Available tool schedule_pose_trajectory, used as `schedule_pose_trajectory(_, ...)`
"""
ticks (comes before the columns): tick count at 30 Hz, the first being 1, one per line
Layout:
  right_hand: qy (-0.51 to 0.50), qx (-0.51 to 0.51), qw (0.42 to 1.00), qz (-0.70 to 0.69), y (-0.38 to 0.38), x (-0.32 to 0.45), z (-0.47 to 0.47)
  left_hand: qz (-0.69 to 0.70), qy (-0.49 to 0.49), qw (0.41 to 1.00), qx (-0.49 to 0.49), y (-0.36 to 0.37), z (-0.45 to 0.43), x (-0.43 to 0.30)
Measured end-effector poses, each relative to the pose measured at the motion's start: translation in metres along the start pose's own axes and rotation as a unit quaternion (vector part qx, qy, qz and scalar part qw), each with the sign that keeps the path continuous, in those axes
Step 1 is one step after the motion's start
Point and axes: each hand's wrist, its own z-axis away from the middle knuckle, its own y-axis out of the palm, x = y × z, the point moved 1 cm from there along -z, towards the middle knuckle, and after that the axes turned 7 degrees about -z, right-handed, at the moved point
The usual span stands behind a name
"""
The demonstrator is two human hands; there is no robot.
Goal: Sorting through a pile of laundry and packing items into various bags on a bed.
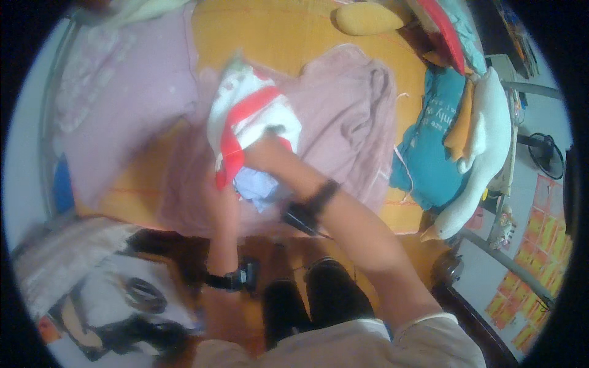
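Note:
A white cloth garment with red bands [251, 99] is bunched above a pink blanket [340, 106]. My left hand [218, 195], blurred, holds its red lower corner. My right hand [264, 154] reaches across to the garment's middle; its fingers are lost in the folds, so their grip cannot be made out. Below that wrist, a crumpled light blue cloth [255, 184] lies partly covered. Both wrists wear dark bands, and a black box-like object [299, 220] is at the right one.
The blanket lies on a yellow-orange mat [257, 27]. A lilac pillow [152, 78] is at left, a yellow cushion [368, 18] at the far side. A teal pillow [428, 142] and a white plush goose [494, 124] line the right. A printed bag [124, 294] stands at lower left.

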Motion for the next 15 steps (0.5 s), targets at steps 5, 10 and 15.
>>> schedule_pose_trajectory(5,-0.063,-0.145,0.986,-0.057,-0.055,0.016,0.085,0.148,0.003,0.988,0.032,0.022,-0.015,0.022)
schedule_pose_trajectory(10,0.033,-0.161,0.985,0.054,-0.045,0.025,0.134,0.243,0.01,0.968,0.058,0.042,-0.017,0.021)
schedule_pose_trajectory(15,0.027,-0.111,0.99,0.081,-0.01,0.023,0.088,0.158,0.022,0.987,-0.005,0.022,0.004,-0.004)
